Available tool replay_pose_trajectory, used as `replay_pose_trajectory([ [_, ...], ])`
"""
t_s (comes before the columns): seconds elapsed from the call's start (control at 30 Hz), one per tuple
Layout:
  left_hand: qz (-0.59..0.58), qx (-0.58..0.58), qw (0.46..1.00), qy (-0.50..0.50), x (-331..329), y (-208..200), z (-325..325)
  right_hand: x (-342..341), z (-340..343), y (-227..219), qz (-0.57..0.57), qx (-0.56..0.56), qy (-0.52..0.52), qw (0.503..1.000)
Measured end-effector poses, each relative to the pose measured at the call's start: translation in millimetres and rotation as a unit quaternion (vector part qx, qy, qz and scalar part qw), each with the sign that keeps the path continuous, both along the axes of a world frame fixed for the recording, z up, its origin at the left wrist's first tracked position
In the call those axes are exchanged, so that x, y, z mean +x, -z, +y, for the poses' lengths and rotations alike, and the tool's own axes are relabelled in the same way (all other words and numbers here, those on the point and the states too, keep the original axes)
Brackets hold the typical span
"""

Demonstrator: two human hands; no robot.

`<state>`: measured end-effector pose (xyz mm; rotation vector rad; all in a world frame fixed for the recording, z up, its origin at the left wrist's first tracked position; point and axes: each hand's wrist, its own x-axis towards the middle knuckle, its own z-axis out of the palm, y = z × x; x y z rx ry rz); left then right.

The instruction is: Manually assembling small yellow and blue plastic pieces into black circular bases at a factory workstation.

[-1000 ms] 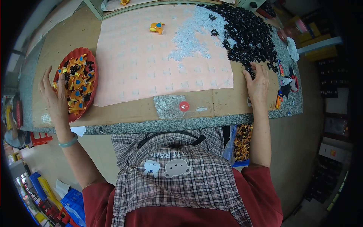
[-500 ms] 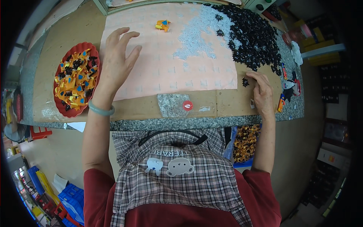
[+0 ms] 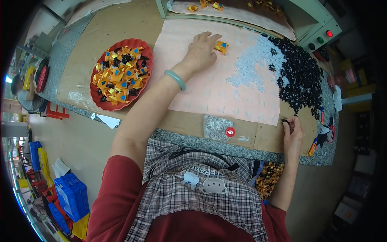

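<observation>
My left hand (image 3: 200,52), a pale green bangle (image 3: 175,80) on its wrist, reaches over the pink sheet (image 3: 177,42). Its fingers are apart and bent, their tips beside a small orange, yellow and blue plastic piece (image 3: 221,47); whether they touch it I cannot tell. Near the table's front right, my right hand (image 3: 294,131) pinches a small black star-shaped piece (image 3: 285,121) between thumb and fingers. Beyond that hand spreads a heap of similar black pieces (image 3: 300,80). White star-shaped pieces (image 3: 254,60) lie beside the heap on the sheet.
At left, a red scalloped plate (image 3: 150,56) holds orange and black pieces. A clear bag with a red round sticker (image 3: 230,132) lies near the front edge. Behind the sheet stands a grey-green machine (image 3: 322,38) with a lit red button. Glue-like tubes (image 3: 313,147) sit at right.
My left hand has moved right and forward, up to the orange piece. My right fingers have closed on the single black star-shaped piece. The view has shifted, bringing more of the machine in.
</observation>
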<state>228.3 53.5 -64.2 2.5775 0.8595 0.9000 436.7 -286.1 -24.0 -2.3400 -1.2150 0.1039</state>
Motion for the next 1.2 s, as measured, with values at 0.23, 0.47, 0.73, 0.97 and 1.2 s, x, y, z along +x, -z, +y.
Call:
replay_pose_trajectory([
  [0.23, 0.032, -0.091, 0.994, 0.058, 9.5, -7.0, -2.4, -22.8, 2.1, -0.4, 0.331, 0.166, -0.041, 0.928],
  [0.47, -0.139, -0.426, 0.882, 0.145, -29.2, -24.1, -57.4, -68.8, 18.8, -8.2, 0.491, 0.116, -0.113, 0.856],
  [0.73, -0.218, -0.658, 0.7, 0.171, -83.7, -39.0, -127.1, -93.6, 27.8, -15.4, 0.409, 0.058, -0.16, 0.896],
  [0.97, -0.25, -0.677, 0.661, 0.208, -103.4, -34.8, -150.1, -111.8, 32.1, -22.8, 0.288, 0.068, -0.216, 0.931],
  [1.2, -0.252, -0.711, 0.628, 0.19, -106.2, -38.4, -166.1, -120.9, 37.3, -20.3, 0.158, 0.068, -0.262, 0.95],
])
